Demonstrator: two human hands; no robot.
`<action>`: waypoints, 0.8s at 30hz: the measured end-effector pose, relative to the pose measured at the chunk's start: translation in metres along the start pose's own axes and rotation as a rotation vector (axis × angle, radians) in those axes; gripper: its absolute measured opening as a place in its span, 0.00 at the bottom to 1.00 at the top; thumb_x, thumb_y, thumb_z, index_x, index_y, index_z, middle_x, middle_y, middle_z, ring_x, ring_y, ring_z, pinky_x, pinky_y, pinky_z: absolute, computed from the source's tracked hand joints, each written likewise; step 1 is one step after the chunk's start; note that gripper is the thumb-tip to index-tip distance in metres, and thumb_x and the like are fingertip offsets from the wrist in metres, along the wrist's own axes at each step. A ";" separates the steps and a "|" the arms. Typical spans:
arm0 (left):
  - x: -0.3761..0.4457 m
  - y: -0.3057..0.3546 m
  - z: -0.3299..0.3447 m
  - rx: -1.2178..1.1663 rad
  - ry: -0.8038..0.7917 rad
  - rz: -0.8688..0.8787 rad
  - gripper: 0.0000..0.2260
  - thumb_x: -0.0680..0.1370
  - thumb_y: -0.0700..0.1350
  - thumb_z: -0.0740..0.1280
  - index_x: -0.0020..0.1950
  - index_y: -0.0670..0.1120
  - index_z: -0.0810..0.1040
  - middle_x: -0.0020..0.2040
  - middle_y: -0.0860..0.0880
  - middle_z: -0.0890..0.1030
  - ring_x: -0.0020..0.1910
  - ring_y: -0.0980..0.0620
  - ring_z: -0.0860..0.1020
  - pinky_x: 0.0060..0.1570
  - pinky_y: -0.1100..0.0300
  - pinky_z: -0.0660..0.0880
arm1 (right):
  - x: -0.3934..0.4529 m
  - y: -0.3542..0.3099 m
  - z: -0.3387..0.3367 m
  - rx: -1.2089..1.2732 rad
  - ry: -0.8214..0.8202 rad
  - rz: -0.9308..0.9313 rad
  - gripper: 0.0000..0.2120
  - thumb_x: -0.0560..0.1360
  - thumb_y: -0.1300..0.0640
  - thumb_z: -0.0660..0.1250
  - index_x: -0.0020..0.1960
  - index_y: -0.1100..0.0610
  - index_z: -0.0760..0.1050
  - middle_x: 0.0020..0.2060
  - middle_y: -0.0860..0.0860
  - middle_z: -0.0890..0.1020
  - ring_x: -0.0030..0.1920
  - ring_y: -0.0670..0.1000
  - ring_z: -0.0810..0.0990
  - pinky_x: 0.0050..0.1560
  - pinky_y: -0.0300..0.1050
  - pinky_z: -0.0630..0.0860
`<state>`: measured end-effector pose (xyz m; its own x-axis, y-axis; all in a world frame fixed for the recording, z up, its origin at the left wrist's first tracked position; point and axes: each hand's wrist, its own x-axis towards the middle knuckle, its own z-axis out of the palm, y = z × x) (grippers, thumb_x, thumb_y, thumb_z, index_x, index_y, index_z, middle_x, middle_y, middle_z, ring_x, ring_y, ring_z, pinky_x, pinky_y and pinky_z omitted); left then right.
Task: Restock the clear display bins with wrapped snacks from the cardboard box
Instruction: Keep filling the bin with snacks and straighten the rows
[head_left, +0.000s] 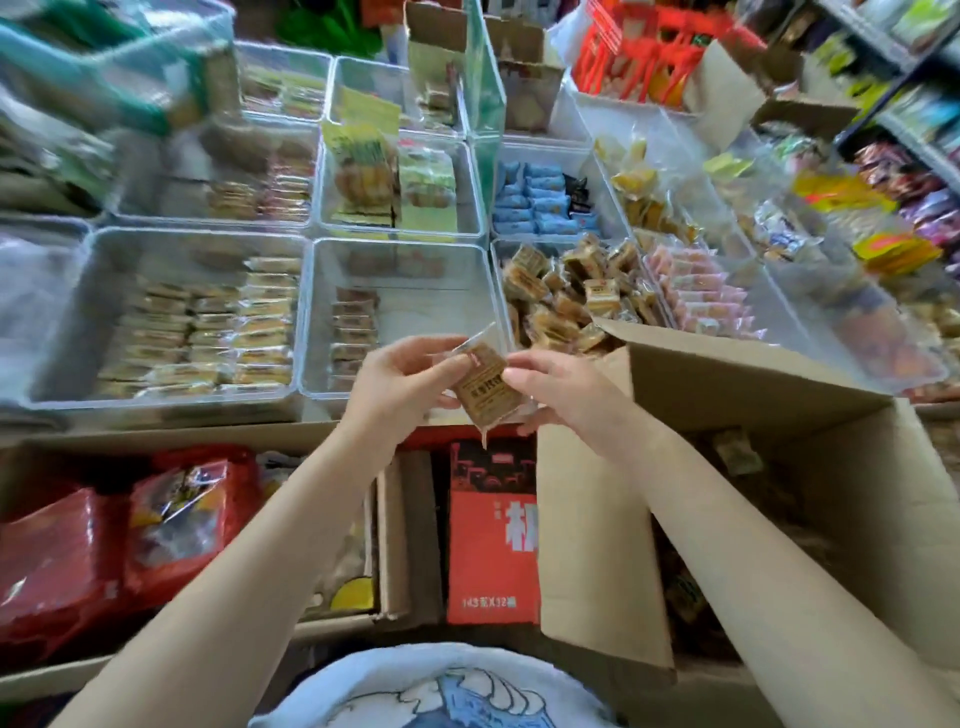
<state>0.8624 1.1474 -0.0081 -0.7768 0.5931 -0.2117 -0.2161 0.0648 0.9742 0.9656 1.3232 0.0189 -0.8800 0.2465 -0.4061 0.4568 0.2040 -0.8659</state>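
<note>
Both hands hold one brown wrapped snack (485, 387) above the near edge of the display: the left hand (400, 382) pinches its left side, the right hand (558, 392) pinches its right side and lower end. The cardboard box (769, 415) stands open just to the right, with more packets dimly visible inside. The clear bin (400, 249) directly ahead holds a single short column at its left and looks mostly unfilled; the bin to its right (566, 299) is heaped with similar brown packets. I judge restocking to be well under way, with much left.
</note>
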 end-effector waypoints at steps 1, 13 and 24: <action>0.003 -0.003 -0.016 0.013 -0.003 -0.008 0.08 0.77 0.41 0.73 0.55 0.47 0.85 0.48 0.45 0.87 0.49 0.47 0.85 0.49 0.49 0.83 | 0.010 -0.006 0.015 -0.030 -0.024 0.004 0.14 0.82 0.55 0.64 0.66 0.57 0.75 0.54 0.54 0.84 0.52 0.50 0.84 0.50 0.50 0.83; 0.079 -0.079 -0.144 0.834 0.147 0.074 0.25 0.81 0.48 0.67 0.77 0.46 0.68 0.77 0.46 0.66 0.77 0.47 0.63 0.74 0.52 0.62 | 0.148 -0.022 0.074 -0.447 0.311 -0.030 0.15 0.77 0.60 0.68 0.63 0.52 0.73 0.54 0.48 0.78 0.53 0.50 0.77 0.53 0.44 0.73; 0.104 -0.146 -0.156 1.376 0.043 0.079 0.36 0.80 0.64 0.44 0.82 0.42 0.47 0.82 0.43 0.43 0.82 0.46 0.45 0.80 0.47 0.48 | 0.303 0.040 0.077 -0.789 0.244 0.064 0.18 0.75 0.67 0.62 0.59 0.49 0.75 0.56 0.53 0.76 0.58 0.58 0.73 0.61 0.50 0.73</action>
<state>0.7203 1.0743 -0.1849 -0.7825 0.6090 -0.1299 0.5633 0.7812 0.2691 0.7073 1.3330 -0.1613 -0.8374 0.4605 -0.2945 0.5426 0.7652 -0.3464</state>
